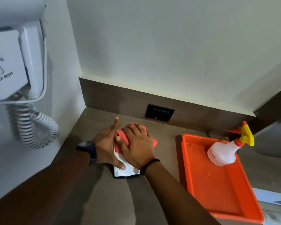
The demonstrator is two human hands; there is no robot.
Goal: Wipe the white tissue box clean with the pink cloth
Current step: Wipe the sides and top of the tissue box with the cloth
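Note:
The white tissue box (pixel 122 171) rests on the brown counter, mostly covered by my hands; only its near end shows. The pink cloth (pixel 122 136) lies bunched on top of the box. My right hand (pixel 137 146) presses flat on the cloth, fingers curled over its far edge. My left hand (pixel 106 146), with a dark watch on the wrist, holds the box's left side, thumb on the top and index finger pointing away.
An orange tray (pixel 217 192) sits to the right with a white spray bottle (pixel 224 153) standing in its far end. A black socket (pixel 159 113) is in the back panel. A wall hair dryer (pixel 15 65) with a coiled cord (pixel 36 127) hangs at left.

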